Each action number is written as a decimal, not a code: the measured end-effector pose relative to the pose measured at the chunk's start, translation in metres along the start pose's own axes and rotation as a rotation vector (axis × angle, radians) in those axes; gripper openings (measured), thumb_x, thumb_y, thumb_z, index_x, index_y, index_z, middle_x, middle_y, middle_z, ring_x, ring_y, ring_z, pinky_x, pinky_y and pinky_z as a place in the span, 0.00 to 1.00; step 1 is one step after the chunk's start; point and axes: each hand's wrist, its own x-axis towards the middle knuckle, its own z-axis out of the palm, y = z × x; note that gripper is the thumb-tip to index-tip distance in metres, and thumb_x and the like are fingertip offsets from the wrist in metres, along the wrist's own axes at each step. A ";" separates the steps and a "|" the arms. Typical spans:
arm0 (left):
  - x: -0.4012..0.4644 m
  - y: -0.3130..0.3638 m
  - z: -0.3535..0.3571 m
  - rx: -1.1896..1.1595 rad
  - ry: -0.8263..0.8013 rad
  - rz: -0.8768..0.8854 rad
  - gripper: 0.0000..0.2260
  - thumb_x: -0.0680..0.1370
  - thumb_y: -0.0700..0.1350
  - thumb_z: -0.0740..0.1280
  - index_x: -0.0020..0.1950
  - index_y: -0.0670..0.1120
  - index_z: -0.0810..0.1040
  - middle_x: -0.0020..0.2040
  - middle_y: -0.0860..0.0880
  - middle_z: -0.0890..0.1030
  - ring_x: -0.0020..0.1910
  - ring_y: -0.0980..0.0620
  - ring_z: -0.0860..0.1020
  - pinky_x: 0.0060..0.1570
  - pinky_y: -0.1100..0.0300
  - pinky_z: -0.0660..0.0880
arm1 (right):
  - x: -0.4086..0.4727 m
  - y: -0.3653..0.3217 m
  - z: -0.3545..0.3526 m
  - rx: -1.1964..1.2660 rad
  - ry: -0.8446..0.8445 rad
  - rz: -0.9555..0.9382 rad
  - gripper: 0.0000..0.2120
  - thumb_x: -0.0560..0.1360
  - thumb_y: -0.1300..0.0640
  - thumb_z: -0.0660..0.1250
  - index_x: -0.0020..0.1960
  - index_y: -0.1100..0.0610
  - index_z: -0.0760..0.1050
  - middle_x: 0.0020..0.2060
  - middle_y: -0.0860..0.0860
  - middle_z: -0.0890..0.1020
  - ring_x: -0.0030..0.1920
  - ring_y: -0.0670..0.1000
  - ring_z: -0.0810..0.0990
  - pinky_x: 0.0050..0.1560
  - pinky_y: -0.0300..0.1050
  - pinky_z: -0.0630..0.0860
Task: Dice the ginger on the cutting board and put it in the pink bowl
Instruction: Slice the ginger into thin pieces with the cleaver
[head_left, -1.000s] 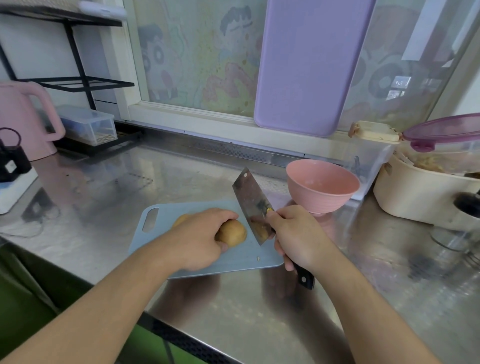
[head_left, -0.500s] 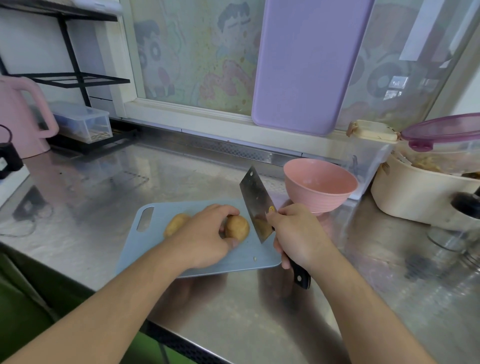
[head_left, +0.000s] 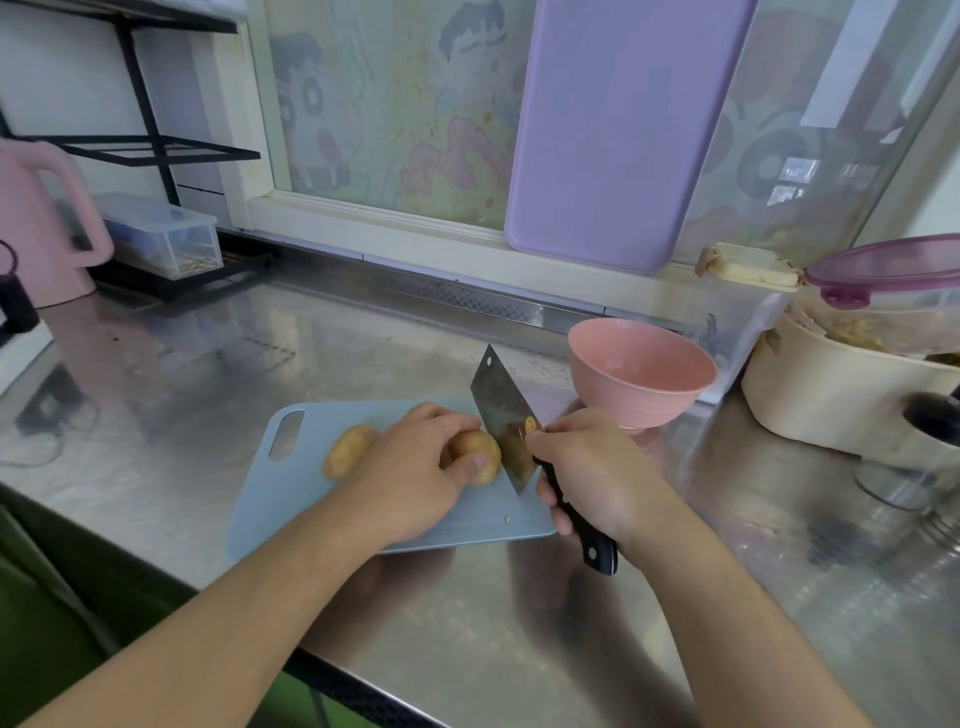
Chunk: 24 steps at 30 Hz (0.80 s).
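Left hand (head_left: 410, 478) curled over the ginger (head_left: 475, 457), thumb on its near side, pinning it to the blue cutting board (head_left: 291, 488). Right hand (head_left: 597, 473) grips cleaver (head_left: 501, 415) by black handle, blade edge against the ginger's right end. Second ginger piece (head_left: 348, 449) lies left of the hand. Pink bowl (head_left: 641, 374) sits on the bench (head_left: 519, 623), just beyond the board's right corner.

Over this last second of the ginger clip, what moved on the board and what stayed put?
The left hand slid back along the ginger, so its far-left end now pokes out beyond the knuckles. The cleaver, held by the right hand, stands a little steeper against the exposed right end. Both grips are unchanged, the cutting board has not shifted, and the pink bowl holds nothing I can see.
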 end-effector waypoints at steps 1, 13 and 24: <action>0.000 -0.002 0.000 0.003 0.001 0.014 0.20 0.83 0.54 0.67 0.75 0.56 0.75 0.63 0.61 0.73 0.53 0.58 0.73 0.61 0.60 0.72 | 0.000 -0.001 0.000 -0.002 0.000 -0.006 0.17 0.82 0.60 0.61 0.34 0.60 0.71 0.26 0.58 0.77 0.20 0.55 0.71 0.30 0.44 0.69; -0.004 0.004 0.008 -0.030 0.110 0.016 0.19 0.81 0.56 0.69 0.73 0.59 0.77 0.62 0.61 0.74 0.54 0.59 0.75 0.54 0.66 0.67 | -0.005 -0.005 0.003 -0.040 0.018 -0.017 0.19 0.81 0.61 0.61 0.31 0.61 0.71 0.26 0.59 0.77 0.18 0.54 0.71 0.31 0.45 0.70; -0.002 0.004 0.005 -0.088 0.146 -0.039 0.17 0.77 0.55 0.74 0.66 0.57 0.81 0.52 0.60 0.77 0.47 0.60 0.77 0.49 0.63 0.72 | -0.007 -0.006 0.003 -0.028 0.020 0.008 0.16 0.81 0.61 0.60 0.34 0.59 0.68 0.23 0.54 0.76 0.18 0.54 0.70 0.28 0.42 0.67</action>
